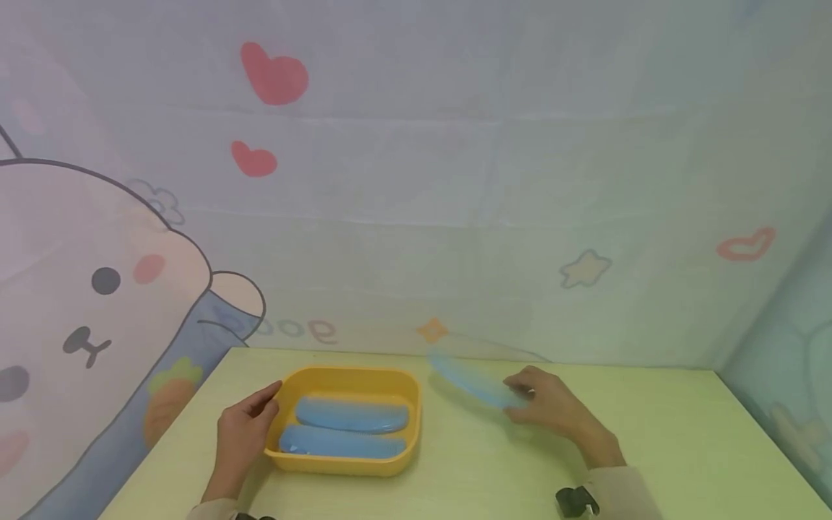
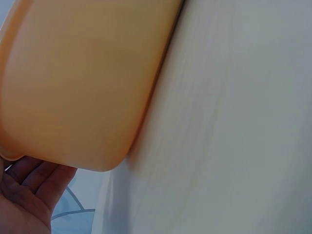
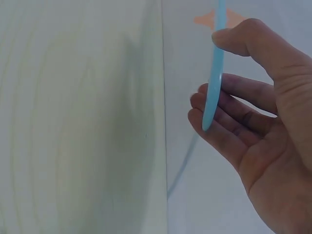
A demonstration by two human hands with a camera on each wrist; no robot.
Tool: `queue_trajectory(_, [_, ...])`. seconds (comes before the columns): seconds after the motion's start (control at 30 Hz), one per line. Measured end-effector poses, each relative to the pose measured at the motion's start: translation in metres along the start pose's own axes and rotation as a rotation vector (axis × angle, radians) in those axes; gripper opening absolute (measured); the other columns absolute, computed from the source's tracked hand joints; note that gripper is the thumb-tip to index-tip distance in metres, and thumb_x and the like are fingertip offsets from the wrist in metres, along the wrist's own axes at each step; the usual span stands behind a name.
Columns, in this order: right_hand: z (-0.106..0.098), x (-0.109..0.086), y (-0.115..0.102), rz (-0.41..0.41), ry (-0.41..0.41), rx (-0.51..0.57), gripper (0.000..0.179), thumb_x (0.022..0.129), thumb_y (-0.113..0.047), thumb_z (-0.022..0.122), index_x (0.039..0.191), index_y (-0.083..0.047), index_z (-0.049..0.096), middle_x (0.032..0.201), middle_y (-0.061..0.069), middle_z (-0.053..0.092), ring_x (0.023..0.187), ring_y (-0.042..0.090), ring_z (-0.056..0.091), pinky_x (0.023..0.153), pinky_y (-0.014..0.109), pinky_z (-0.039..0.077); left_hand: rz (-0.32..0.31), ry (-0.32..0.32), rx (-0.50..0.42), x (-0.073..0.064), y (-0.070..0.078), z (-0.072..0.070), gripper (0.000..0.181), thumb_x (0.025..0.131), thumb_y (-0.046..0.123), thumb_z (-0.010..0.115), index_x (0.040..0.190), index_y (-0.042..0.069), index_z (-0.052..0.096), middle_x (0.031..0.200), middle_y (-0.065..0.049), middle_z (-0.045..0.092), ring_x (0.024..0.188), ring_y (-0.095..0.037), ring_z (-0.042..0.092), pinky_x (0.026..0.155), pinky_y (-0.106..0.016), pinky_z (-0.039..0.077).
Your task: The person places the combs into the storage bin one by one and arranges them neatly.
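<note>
A yellow plastic basin (image 1: 338, 466) stands on the table, and my left hand (image 1: 242, 432) grips its left rim between thumb and fingers. Two blue combs (image 1: 351, 416) lie side by side inside it. To the right of the basin, my right hand (image 1: 555, 410) pinches one end of another blue comb (image 1: 469, 383), held above the tabletop and blurred in the head view. Seen edge-on in the right wrist view, this comb (image 3: 214, 90) runs between the thumb and the fingers. The left wrist view shows the basin's outer wall (image 2: 87, 97) with fingers at its rim.
The light yellow-green table (image 1: 650, 433) ends at a back edge against a printed cloth (image 1: 416, 274) with hearts, a star and a bear. More cloth hangs along the right side.
</note>
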State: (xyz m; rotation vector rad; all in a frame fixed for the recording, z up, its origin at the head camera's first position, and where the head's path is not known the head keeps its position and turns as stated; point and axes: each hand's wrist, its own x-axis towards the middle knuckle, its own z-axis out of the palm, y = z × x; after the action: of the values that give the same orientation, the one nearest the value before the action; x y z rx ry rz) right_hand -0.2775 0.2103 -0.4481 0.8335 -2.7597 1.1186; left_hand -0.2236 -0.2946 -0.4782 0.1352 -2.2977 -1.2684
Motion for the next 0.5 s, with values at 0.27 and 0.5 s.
queue_trajectory(0.27, [0.013,0.015,-0.024,-0.111,0.044,-0.032,0.049,0.089,-0.018,0.084,0.129,0.007,0.071,0.114,0.008,0.067,0.104,0.028,0.063,0.093,0.048,0.057,-0.023,-0.019,0.014,-0.001,0.002,0.0,0.029,0.102,0.002,0.065,0.13,-0.001,0.075,0.122,-0.021,0.075,0.09,0.013,0.059,0.073,-0.007,0.049])
queue_trajectory(0.5, [0.023,0.04,-0.05,-0.197,0.035,-0.099,0.05,0.087,-0.022,0.082,0.128,0.005,0.072,0.113,0.008,0.067,0.095,0.019,0.06,0.089,0.043,0.056,-0.026,-0.031,0.008,0.001,0.001,-0.001,0.03,0.103,0.002,0.065,0.131,0.0,0.074,0.124,-0.021,0.074,0.091,0.013,0.059,0.074,-0.007,0.05])
